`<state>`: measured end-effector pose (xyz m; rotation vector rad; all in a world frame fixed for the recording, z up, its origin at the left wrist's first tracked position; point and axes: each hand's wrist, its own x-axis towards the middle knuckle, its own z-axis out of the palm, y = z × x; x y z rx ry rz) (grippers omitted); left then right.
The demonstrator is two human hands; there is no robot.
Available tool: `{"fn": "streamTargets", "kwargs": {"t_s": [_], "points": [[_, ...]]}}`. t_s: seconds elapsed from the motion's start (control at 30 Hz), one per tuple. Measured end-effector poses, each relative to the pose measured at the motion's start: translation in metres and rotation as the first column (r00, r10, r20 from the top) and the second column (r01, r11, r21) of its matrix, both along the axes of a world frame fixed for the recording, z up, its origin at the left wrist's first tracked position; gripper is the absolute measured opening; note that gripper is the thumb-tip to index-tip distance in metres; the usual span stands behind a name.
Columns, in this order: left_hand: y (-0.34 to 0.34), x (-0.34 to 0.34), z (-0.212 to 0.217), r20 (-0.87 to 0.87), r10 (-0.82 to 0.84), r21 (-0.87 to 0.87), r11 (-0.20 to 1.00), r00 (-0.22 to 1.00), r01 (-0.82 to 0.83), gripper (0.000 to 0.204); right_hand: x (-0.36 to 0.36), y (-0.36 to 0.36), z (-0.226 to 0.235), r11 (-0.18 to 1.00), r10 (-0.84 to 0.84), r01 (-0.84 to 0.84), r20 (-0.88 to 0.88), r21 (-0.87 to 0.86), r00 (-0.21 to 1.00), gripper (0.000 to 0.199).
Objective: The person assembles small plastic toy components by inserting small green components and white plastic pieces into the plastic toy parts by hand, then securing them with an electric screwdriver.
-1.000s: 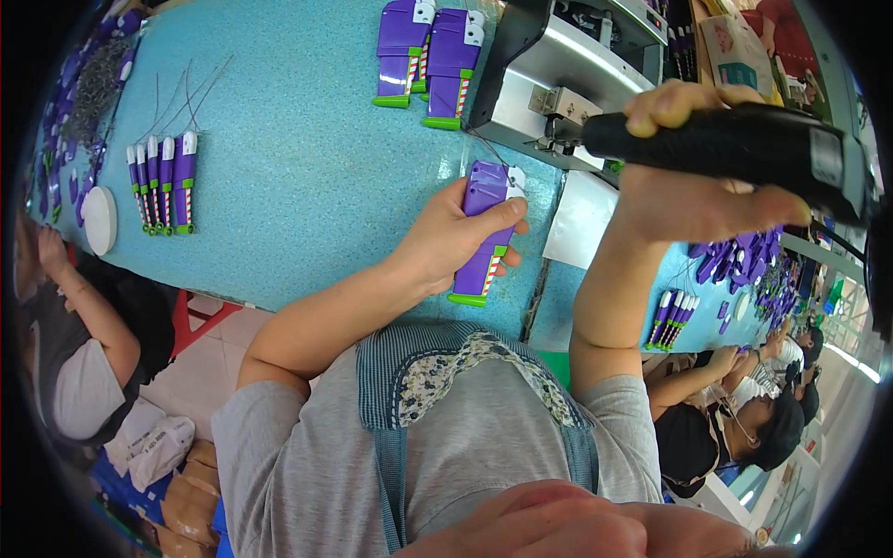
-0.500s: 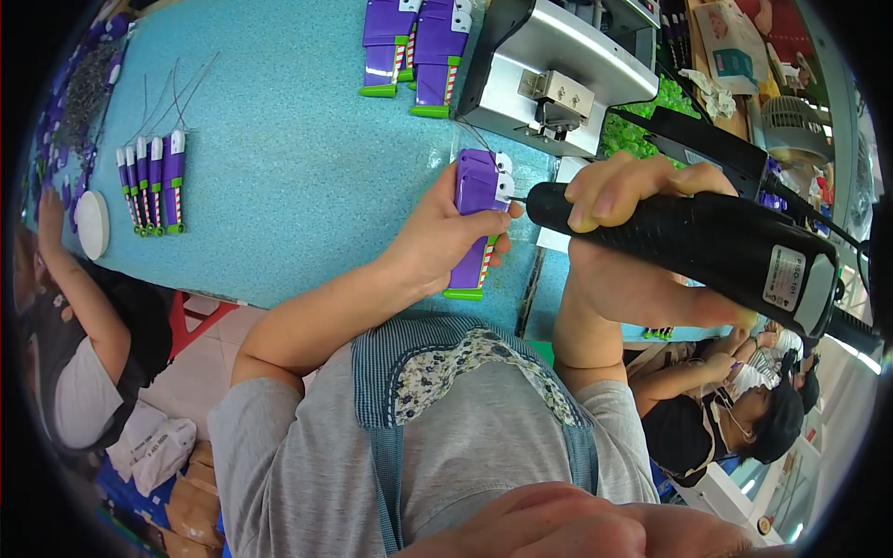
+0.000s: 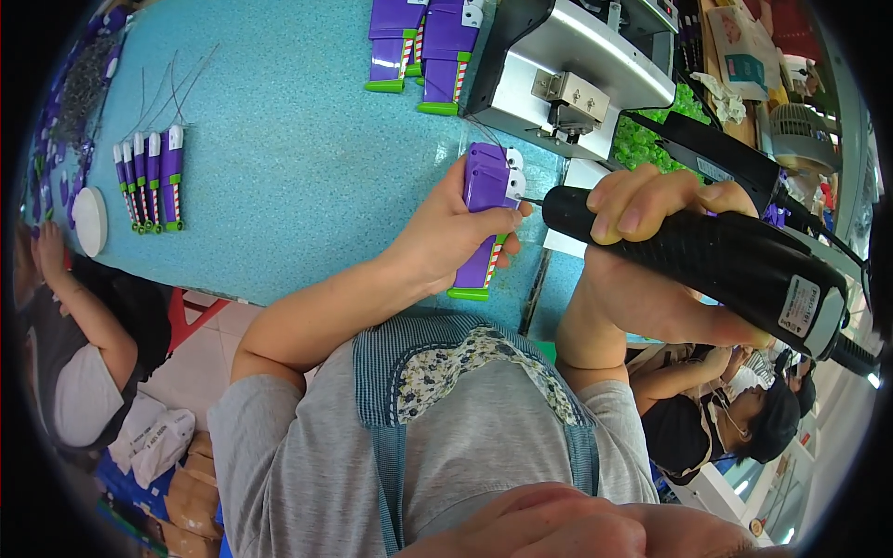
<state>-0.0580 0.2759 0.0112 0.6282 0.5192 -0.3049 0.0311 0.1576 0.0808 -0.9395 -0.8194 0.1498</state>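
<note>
My left hand (image 3: 451,228) is closed round a purple plastic leg-shaped toy part (image 3: 487,179), with a white joint piece, a red-and-white striped edge and a green foot end pointing toward me. Thin wires run from its top. In my right hand (image 3: 651,251) is a black electric screwdriver (image 3: 716,260), fingers wrapped round its body. Its thin bit points left and meets the white joint piece, next to my left fingertips; whether it sits in a screw hole is too small to tell.
Several similar parts with wires (image 3: 152,181) stand in a row at left, beside a white round lid (image 3: 91,221). More purple parts (image 3: 437,56) lie at the far middle. A silver-and-black machine (image 3: 567,79) stands right of them, near green pieces (image 3: 637,144). Co-workers sit on both sides.
The toy part and the screwdriver appear slightly farther right in the picture, as do the machine and the far parts. My grip on both is unchanged.
</note>
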Motion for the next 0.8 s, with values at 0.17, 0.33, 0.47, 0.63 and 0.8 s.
{"fn": "streamTargets", "kwargs": {"t_s": [0.17,0.33,0.47,0.63,0.8], "points": [[-0.001,-0.001,-0.003,0.015,0.003,0.008,1.000,1.000,-0.003,0.044,-0.001,0.000,-0.004,1.000,0.003,-0.003,-0.031,0.004,1.000,0.094],[-0.001,-0.004,-0.003,0.019,0.020,-0.014,1.000,1.000,-0.020,0.044,-0.002,0.002,-0.012,0.997,0.034,-0.030,-0.045,0.071,0.998,0.096],[-0.001,-0.004,-0.005,0.026,0.032,-0.007,0.999,0.999,-0.031,0.043,-0.003,0.003,-0.013,0.999,-0.030,0.030,-0.038,0.011,0.999,0.092],[0.002,-0.001,0.000,0.012,0.010,0.034,0.999,1.000,-0.011,0.042,0.006,0.004,-0.009,1.000,0.004,-0.004,-0.036,-0.018,0.999,0.093],[-0.001,0.001,-0.005,0.031,-0.037,0.041,0.999,0.999,0.035,0.046,0.042,0.004,0.021,0.996,0.072,-0.076,0.072,0.045,0.995,0.092]]}}
